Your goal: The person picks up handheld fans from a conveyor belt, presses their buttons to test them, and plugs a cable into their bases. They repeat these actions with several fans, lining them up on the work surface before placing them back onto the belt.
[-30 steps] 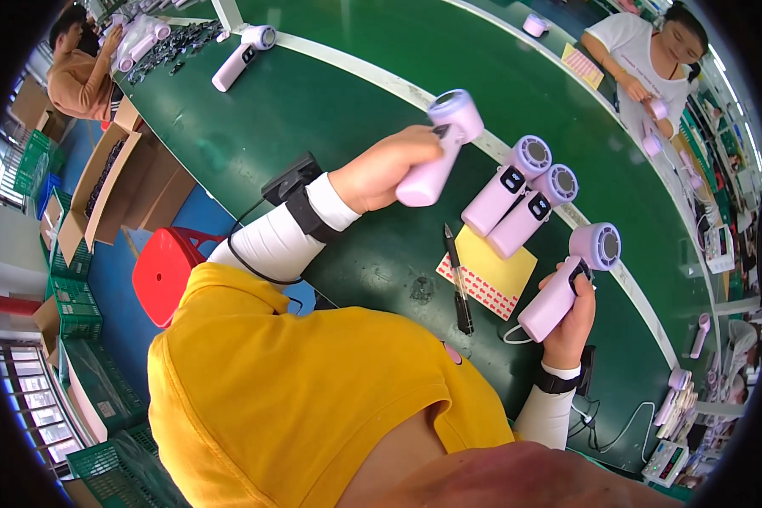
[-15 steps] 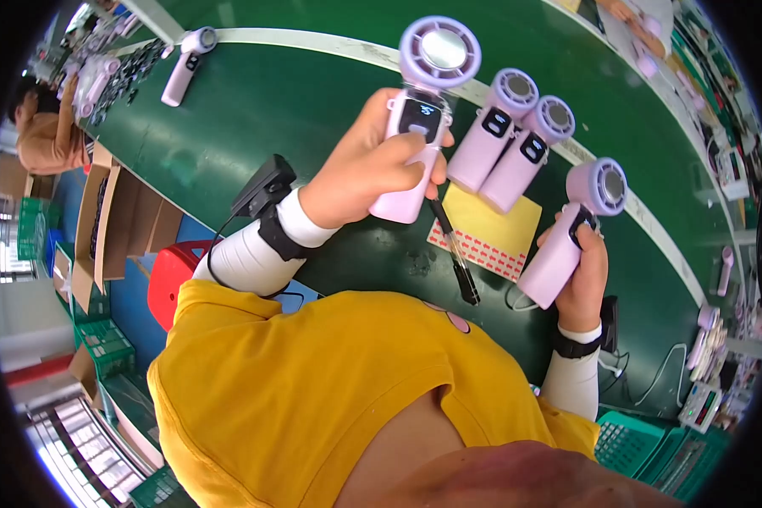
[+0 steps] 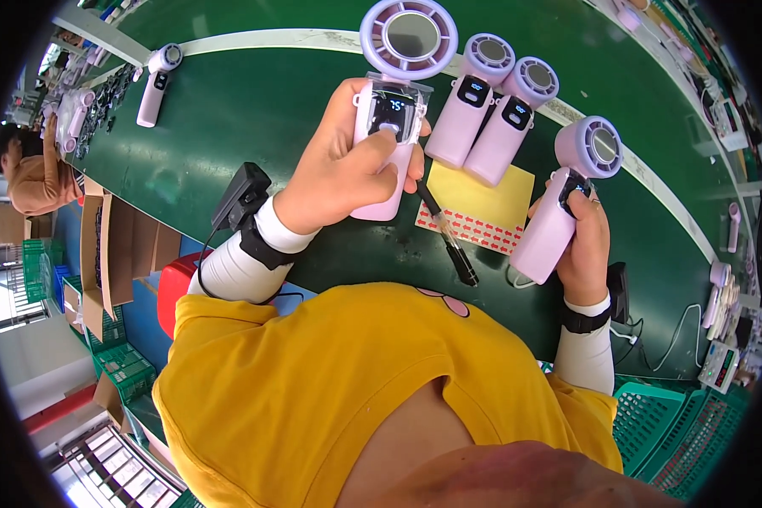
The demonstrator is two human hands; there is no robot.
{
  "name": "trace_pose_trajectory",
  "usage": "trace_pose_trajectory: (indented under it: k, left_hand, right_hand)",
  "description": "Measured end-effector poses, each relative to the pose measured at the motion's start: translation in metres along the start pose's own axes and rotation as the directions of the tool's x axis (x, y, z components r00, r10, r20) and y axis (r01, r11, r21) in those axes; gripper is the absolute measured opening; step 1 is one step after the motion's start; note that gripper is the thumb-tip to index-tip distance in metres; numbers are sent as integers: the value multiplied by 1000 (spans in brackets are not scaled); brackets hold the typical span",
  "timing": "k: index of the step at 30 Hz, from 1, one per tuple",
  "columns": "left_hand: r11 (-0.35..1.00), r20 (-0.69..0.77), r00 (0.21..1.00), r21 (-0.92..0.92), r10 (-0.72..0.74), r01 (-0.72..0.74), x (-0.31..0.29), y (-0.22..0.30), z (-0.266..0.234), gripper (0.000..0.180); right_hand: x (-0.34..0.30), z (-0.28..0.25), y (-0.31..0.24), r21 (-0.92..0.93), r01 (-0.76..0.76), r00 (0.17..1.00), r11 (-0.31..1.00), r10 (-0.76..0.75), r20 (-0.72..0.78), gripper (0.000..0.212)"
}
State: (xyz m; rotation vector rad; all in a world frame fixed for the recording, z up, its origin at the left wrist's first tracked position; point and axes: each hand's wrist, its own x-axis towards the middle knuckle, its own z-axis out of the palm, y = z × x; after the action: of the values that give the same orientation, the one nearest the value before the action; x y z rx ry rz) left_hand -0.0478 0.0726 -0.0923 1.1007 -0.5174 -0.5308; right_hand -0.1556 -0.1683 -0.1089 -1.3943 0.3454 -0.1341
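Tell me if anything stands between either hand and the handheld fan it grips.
Nothing visible does: the left hand wraps directly around one lilac fan, and the right hand holds a second lilac fan just as directly.

Two lilac fans are being gripped, one fan (image 3: 392, 106) by the left hand (image 3: 334, 179) and one fan (image 3: 549, 224) by the right hand (image 3: 586, 254). Two more fans (image 3: 460, 127) are being seen side by side, plus one far-left fan (image 3: 151, 100) and one far-right fan (image 3: 734, 223): six are being counted singly, smaller heaped ones being left uncounted. One pen (image 3: 447, 234), one yellow sheet (image 3: 474, 201) and one red stool (image 3: 172, 295) are being shown. Two black wrist straps (image 3: 586, 322) and two white sleeves (image 3: 239, 271) are being worn. One co-worker (image 3: 38, 179) is being glimpsed.
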Motion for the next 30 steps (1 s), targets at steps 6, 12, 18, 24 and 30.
trace_pose_trajectory:
  k: [6, 12, 18, 24, 30]
  left_hand:
    - [1000, -8, 1000, 1, -4, 4, 1, -2, -1, 48]
    - [1000, -15, 1000, 18, -15, 16, 2, -3, 0, 48]
    - [998, -19, 999, 33, -45, 45, 2, -2, 1, 48]
    - [999, -3, 1000, 29, -30, 30, 1, -4, 0, 47]
    - [999, 11, 999, -3, -40, 40, 2, -7, 0, 45]
  right_hand:
    - [-1, 4, -6, 13, -67, 998, 998, 67, -15, 39]
    - [-1, 1, -3, 0, -69, 997, 998, 69, 18, 37]
    - [0, 2, 0, 7, -68, 998, 998, 69, -11, 38]
    - [-1, 0, -3, 3, -87, 995, 996, 87, 53, 40]
    - [-3, -2, -2, -6, -88, 992, 996, 89, 92, 44]
